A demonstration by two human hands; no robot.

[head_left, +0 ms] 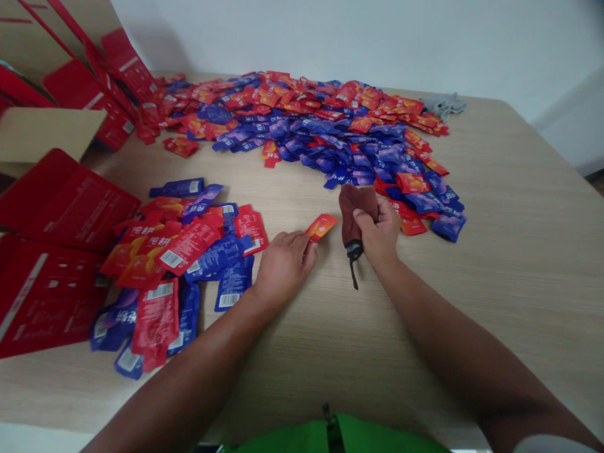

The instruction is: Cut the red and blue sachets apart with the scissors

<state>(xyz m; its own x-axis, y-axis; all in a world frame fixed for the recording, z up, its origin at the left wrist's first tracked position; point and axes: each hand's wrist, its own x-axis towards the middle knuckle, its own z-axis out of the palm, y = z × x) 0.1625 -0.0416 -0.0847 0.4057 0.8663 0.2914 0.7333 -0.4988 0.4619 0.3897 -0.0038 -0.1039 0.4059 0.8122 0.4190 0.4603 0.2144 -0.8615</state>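
Orange-and-red flat glossy packet [325, 223] is pinched by one end in the left hand [285, 261], thumb and fingers closed on it, mid-table. Can't tell if it's touching the wood. Just right of it, the right hand [381, 236] is gripping a soft maroon cloth pouch [352, 214] with a black cord [353, 274] dangling toward the near side, and the two don't touch. Beyond the hands, a long mixed pile of red-orange and blue-purple packets [302, 126] stretches across the far side, curving nearer on the right. Over on the left, near the left hand, sits a smaller loose heap of similar packets [189, 245], right beside a red cardboard box with white print [51, 296]. Some crumpled grey fabric [443, 104] is at the far right, all on a pale wood-grain table [509, 251].
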